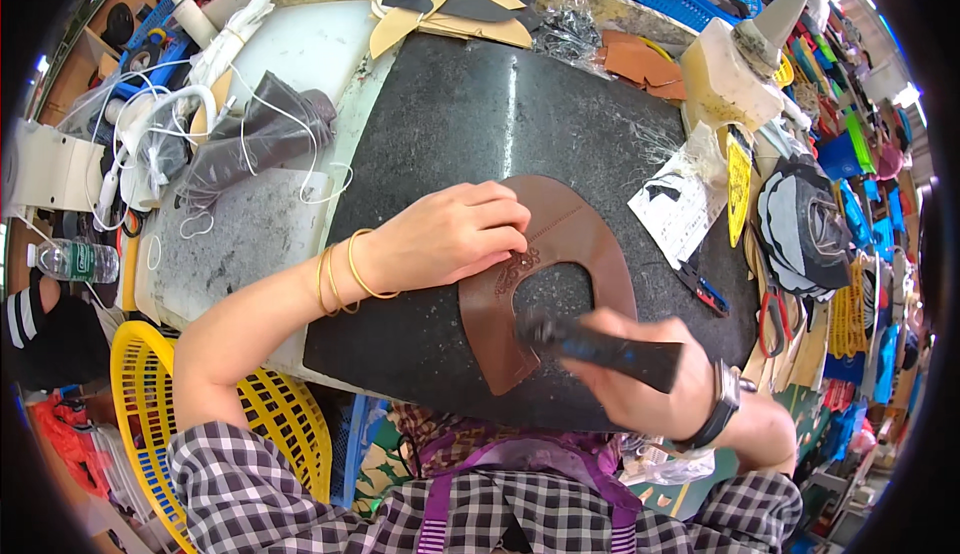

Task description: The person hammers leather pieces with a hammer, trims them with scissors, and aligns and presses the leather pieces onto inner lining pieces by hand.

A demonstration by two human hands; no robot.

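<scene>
A brown horseshoe-shaped leather piece [590,244] lies flat on a dark stone slab [480,124]. My left hand [450,234] presses its fingers down on the inner left part of the leather. My right hand [640,379] grips a dark-handled tool [600,344], its head blurred over the leather's inner edge near the lower left arm. Gold bangles sit on my left wrist and a watch on my right.
Tan and black leather cut-outs [455,9] lie at the slab's far edge. A glue bottle [735,64], a white paper [680,204], small pliers [702,289] and a stack of black pieces [805,224] stand right. White cords [150,144] and a yellow basket [150,404] are left.
</scene>
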